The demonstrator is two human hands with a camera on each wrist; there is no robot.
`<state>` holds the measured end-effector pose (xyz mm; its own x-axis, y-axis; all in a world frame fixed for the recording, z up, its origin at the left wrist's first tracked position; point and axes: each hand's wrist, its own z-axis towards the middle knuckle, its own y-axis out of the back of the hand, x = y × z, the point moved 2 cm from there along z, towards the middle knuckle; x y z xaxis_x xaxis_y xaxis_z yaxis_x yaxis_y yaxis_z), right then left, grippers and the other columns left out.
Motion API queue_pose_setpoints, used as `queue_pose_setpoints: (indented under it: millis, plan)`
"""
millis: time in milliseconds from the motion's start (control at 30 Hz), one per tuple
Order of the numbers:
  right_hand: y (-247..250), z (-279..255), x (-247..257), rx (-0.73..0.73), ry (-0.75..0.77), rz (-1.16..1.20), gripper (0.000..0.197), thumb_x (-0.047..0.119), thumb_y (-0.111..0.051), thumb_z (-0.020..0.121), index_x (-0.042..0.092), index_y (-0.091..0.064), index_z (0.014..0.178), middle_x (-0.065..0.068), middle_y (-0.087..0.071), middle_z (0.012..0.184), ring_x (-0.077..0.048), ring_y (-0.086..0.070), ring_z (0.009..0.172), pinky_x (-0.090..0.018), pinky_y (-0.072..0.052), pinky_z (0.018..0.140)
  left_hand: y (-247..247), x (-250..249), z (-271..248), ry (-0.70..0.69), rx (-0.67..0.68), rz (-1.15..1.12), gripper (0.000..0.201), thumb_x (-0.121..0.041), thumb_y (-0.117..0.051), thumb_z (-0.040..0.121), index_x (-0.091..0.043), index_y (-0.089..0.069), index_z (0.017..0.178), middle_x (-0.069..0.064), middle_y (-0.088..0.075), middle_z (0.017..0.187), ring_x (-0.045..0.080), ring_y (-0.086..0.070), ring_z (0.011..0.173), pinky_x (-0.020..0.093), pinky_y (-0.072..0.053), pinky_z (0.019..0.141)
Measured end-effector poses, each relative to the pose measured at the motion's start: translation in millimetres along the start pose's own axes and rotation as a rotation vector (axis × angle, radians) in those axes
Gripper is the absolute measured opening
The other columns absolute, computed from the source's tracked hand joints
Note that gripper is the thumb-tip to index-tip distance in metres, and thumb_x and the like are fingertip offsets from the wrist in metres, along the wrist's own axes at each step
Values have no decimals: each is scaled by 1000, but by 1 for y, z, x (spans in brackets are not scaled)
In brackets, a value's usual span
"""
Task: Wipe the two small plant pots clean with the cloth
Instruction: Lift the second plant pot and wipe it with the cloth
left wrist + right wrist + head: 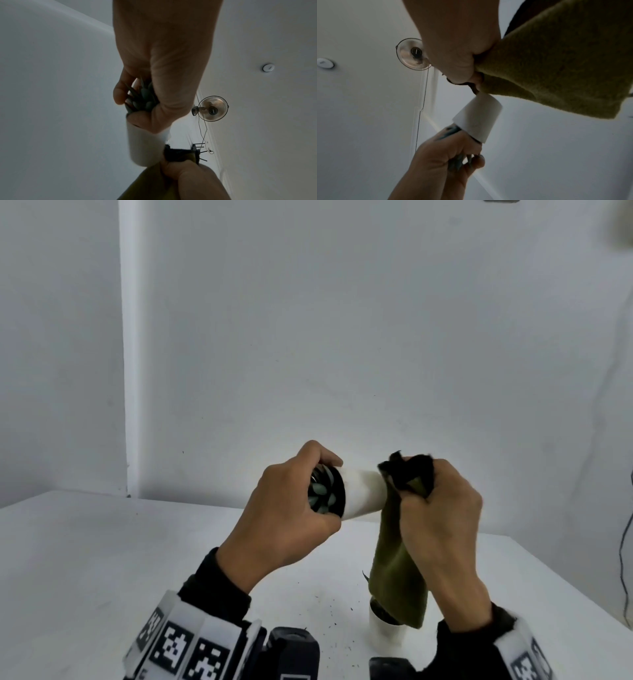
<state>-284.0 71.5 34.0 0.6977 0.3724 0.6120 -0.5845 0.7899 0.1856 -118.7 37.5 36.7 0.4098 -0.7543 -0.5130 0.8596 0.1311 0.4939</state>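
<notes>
The left hand holds one small white pot up in the air, above the table. The pot lies on its side, with its mouth to the left and its base to the right. The fingers are curled round the rim, and the grey-green plant is partly covered by the palm. The right hand is closed tight on a bunch of the olive-green cloth, pressed against the base end of the pot; the loose part of the cloth hangs down. The second pot stands upright on the near part of the table, just under the hanging cloth. Dark crumbs of soil lie on the table to the left of it.

In my judgement the step in hand is the wiping of the first pot, at its base. The next move probably calls for turning the pot in the left hand, so that the cloth can pass over the whole side wall up to the rim. The pot is tilted, so more soil may fall out; a firm grip at the mouth is needed. After that the second pot is not yet wiped.
</notes>
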Motion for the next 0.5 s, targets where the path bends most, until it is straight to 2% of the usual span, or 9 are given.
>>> queue_pose_setpoints:
  millis: [100, 167, 233, 300, 400, 500]
  plan:
    - [13, 7, 0, -35, -134, 133, 5, 6, -66, 84, 5, -64, 79, -6, -66, 74, -21, -61, 74, -20, -44, 62, 0, 4, 2, 24, -38, -39, 51, -2, -72, 63, -25, -55, 106, -16, -57, 82, 2, -57, 72, 10, -42, 57]
    - [18, 6, 11, 2, -131, 235, 6, 9, -71, 81, 14, -69, 78, 1, -69, 70, -16, -64, 75, -24, -48, 64, -1, 6, 3, 45, -42, -76, 51, -1, -73, 63, -24, -56, 105, -16, -58, 84, 1, -57, 71, 9, -43, 56]
    - [16, -1, 23, 99, -65, 288, 18, 6, -73, 78, 23, -72, 82, 10, -71, 73, -6, -65, 74, -17, -49, 66, -4, 7, 2, 53, -33, -125, 52, 1, -76, 61, -23, -57, 104, -16, -59, 87, 1, -58, 73, 9, -45, 56]
    - [10, -7, 28, 168, 34, 237, 25, -2, -69, 78, 21, -73, 88, 9, -71, 82, -2, -62, 80, -7, -46, 66, -5, 6, 2, 47, -32, -155, 53, 1, -78, 60, -23, -58, 103, -16, -60, 88, 2, -60, 75, 10, -48, 58]
    - [4, -9, 28, 123, 144, 127, 32, -12, -62, 77, 16, -74, 90, 1, -68, 89, -4, -58, 85, -4, -43, 68, -4, 7, 2, 51, -40, -191, 52, 2, -78, 59, -23, -61, 101, -15, -62, 86, 1, -60, 76, 11, -49, 57]
    - [5, -7, 24, 62, 132, 98, 28, -11, -62, 79, 12, -74, 89, 0, -67, 86, -3, -56, 85, -2, -40, 67, -2, 7, 2, 38, -30, -197, 51, 3, -76, 59, -23, -62, 101, -15, -61, 86, -1, -59, 79, 9, -46, 56]
